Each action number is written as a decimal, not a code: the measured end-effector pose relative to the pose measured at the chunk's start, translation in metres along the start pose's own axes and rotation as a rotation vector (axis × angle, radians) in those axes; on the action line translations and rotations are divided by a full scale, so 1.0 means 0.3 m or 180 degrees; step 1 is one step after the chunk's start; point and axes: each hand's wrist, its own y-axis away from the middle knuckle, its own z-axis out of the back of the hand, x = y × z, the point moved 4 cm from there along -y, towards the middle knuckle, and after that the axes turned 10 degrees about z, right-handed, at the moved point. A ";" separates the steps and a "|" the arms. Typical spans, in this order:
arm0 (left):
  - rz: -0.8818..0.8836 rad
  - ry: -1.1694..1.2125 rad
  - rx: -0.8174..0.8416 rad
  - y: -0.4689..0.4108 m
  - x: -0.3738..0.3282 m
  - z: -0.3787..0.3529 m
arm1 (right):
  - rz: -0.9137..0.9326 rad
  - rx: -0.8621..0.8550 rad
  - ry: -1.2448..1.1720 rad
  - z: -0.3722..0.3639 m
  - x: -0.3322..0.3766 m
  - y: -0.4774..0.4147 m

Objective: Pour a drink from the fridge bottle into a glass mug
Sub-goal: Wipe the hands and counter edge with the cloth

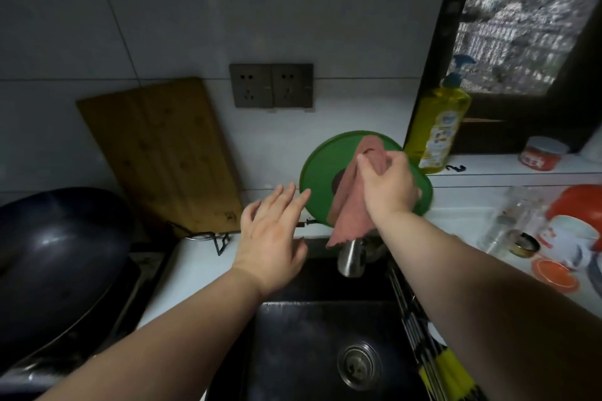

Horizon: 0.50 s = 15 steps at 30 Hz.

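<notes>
The clear glass mug (518, 218) stands at the desk's right edge, nearer the right hand (389, 185), which clutches a pink cloth (348, 212); the left hand (270, 238) is spread, empty.

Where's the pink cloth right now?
Head view, right of centre: the right hand grips the pink cloth in front of the green disc, above the tap.

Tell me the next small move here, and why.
Probably lay the pink cloth down by the tap. The right hand pinches it up in front of the green board, so that hand is not free, while the left hand is open and holds nothing. The clear glass on the counter to the right is untouched, and no bottle is in view.
</notes>
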 end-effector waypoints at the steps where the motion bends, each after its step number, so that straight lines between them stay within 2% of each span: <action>1: 0.0014 0.0009 -0.0002 0.006 0.006 0.001 | 0.0162 -0.0149 0.0058 0.016 0.011 0.010; 6: 0.0087 0.0144 0.0042 0.078 0.051 0.025 | 0.1218 -0.0319 0.0043 0.047 0.135 0.136; 8: 0.0115 0.0371 0.0245 0.115 0.079 0.048 | 0.1549 -0.0188 -0.0067 0.044 0.202 0.215; 11: 0.0331 0.1180 0.0722 0.162 0.129 0.100 | 0.2116 0.0203 0.0138 0.014 0.291 0.349; 13: 0.0479 0.1706 0.0915 0.190 0.170 0.129 | 0.1984 0.0591 0.0276 -0.019 0.321 0.427; 15: 0.0552 0.1835 0.0951 0.239 0.224 0.155 | 0.1624 0.0907 0.0441 -0.049 0.352 0.517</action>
